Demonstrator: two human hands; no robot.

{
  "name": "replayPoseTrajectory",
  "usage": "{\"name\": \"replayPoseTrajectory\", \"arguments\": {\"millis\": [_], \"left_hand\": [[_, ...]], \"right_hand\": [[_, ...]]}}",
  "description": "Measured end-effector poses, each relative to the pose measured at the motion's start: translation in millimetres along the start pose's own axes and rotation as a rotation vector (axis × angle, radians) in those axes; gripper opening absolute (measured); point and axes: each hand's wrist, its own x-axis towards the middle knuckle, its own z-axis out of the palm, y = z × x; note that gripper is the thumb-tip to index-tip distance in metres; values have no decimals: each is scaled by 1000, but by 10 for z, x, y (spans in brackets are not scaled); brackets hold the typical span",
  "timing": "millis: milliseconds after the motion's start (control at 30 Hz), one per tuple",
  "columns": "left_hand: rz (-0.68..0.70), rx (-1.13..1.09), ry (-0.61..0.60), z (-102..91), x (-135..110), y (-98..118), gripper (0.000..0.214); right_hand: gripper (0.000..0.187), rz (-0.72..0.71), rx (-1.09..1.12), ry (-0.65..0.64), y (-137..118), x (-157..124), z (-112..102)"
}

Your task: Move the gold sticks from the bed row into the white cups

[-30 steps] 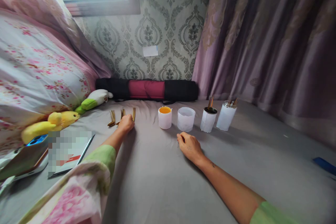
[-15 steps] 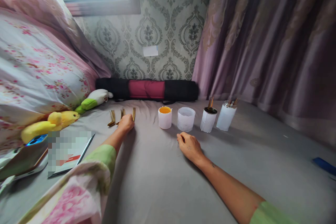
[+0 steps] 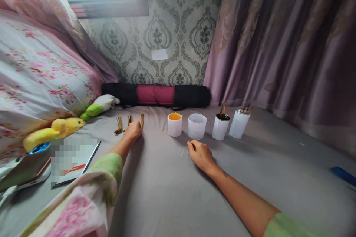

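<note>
My left hand (image 3: 133,130) rests on the grey sheet among thin gold-brown pieces, its fingers curled and mostly hidden behind the back of the hand. One bundle of these pieces (image 3: 118,125) lies left of it, another bundle (image 3: 142,119) just beyond its right side, and a third lies partly behind it. Whatever the fingers grip, if anything, is out of sight. My right hand (image 3: 200,154) lies loosely closed on the sheet, with nothing visible in it. Just beyond stand a white-wrapped cup with an orange inside (image 3: 174,127) and a translucent white cup (image 3: 197,130).
Farther right stand a white-wrapped can (image 3: 220,130) and a taller white container (image 3: 238,126), both holding thin sticks. A black-and-red roll (image 3: 155,94) lies along the wall. At left are plush toys (image 3: 52,131), a tablet (image 3: 75,163) and a phone (image 3: 27,170). A blue object (image 3: 343,175) lies far right.
</note>
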Motion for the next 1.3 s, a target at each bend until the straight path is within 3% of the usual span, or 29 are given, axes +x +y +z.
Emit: {"name": "replayPoseTrajectory", "arguments": {"millis": [500,1300], "left_hand": [[-49,-66,1,-95,-89,45,25],[-148,-256,40,-70,-49,38,16]], "right_hand": [[37,-10,-1,13,8,-5,4],[37,-11,-18,28,12,-8,7]]}}
